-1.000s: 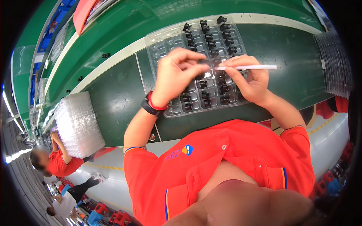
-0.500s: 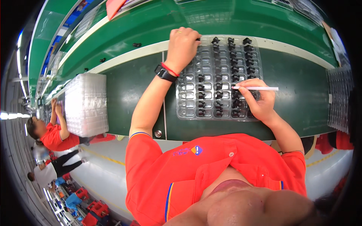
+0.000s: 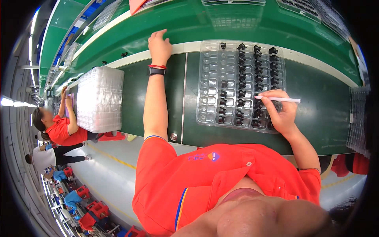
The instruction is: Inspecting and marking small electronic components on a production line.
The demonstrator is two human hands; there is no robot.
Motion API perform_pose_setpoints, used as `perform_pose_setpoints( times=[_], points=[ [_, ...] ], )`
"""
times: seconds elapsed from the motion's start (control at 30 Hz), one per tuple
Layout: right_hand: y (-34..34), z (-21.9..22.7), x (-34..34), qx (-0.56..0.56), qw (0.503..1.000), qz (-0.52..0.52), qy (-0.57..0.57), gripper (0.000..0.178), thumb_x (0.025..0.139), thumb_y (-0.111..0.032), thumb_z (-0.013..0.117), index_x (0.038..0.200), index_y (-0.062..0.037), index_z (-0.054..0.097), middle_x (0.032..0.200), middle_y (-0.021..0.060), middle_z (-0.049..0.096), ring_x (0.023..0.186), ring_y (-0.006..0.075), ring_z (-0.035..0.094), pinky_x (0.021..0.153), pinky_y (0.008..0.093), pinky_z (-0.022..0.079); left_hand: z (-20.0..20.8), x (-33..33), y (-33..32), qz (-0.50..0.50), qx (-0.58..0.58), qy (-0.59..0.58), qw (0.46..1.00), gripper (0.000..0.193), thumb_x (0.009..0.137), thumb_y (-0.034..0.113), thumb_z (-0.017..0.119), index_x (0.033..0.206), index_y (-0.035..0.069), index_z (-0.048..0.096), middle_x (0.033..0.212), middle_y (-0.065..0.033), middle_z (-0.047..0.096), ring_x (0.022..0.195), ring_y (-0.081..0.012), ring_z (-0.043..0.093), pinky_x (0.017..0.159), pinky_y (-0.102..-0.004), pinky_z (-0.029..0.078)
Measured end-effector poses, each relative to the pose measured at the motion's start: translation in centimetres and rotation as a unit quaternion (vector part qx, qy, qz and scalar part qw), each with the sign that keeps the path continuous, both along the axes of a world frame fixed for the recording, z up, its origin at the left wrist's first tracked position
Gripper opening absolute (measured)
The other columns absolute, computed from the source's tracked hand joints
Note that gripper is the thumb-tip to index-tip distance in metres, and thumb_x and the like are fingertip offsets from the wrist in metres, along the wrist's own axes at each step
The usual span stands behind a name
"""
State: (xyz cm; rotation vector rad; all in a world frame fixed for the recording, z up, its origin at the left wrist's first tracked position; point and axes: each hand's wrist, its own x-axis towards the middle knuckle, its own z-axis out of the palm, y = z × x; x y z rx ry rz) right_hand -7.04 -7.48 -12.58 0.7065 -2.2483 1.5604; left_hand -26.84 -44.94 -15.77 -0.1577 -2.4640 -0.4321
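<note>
Step in hand, prob.: fetching pcs for tray. L hand [image 3: 160, 46] out over white rail [image 3: 179, 48] by green strip [image 3: 189, 34], fingers loosely parted, nothing seen in grip. R hand [image 3: 283, 114] pinches slim white stick [image 3: 285, 100] betw. thumb & fingers, tip over tray [image 3: 209, 119]. Tray: clear, glossy moulded plastic, rounded pockets, on dark-green smooth surface [image 3: 321, 114]; knobbly black pcs [image 3: 241, 85] in pockets, some columns only part-filled. Next move likely calls for fine L pinch.

We are in a factory: a long green table [image 3: 323, 106] carries a compartmented tray [image 3: 213, 93] of small black parts [image 3: 241, 69], stacked clear trays [image 3: 100, 98] rise nearby, and a co-worker [image 3: 59, 128] wears a matching red shirt [image 3: 65, 133].
</note>
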Motion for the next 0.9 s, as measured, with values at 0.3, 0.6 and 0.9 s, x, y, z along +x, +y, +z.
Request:
perform_pose_setpoints(
  times=[0.3,0.6,0.9],
  points=[
    [0.2,0.1,0.1,-0.001,1.000,-0.008,0.002,0.008,0.083,0.005,0.062,0.090,0.0038,0.060,0.088,0.0130,0.067,0.082,0.0192,0.064,0.072,0.0280,0.050,1.5,1.5,1.3,-0.031,0.344,-0.062,0.936,0.027,0.081,0.012,0.068,0.104,-0.003,0.065,0.090,-0.0121,0.070,0.083,-0.0167,0.067,0.075,-0.0273,0.051],
    [1.0,0.1,-0.3,-0.105,0.993,0.002,0.048,0.013,0.088,0.008,0.052,0.100,0.0021,0.051,0.094,0.0173,0.062,0.088,0.0251,0.064,0.080,0.0346,0.050,6.0,12.4,16.2,-0.347,0.442,-0.351,0.750,0.031,0.074,-0.003,0.072,0.105,-0.002,0.065,0.087,-0.0065,0.063,0.073,-0.0092,0.063,0.067,-0.0192,0.051],
    [0.3,-0.4,-0.6,-0.029,0.999,-0.023,0.013,0.009,0.082,0.004,0.063,0.091,0.0036,0.063,0.089,0.0140,0.066,0.084,0.0230,0.066,0.071,0.0299,0.053,3.6,13.7,18.6,-0.359,0.429,-0.425,0.712,0.021,0.070,-0.001,0.077,0.088,-0.005,0.066,0.086,-0.0060,0.060,0.074,-0.0117,0.067,0.065,-0.0194,0.054]
  ],
)
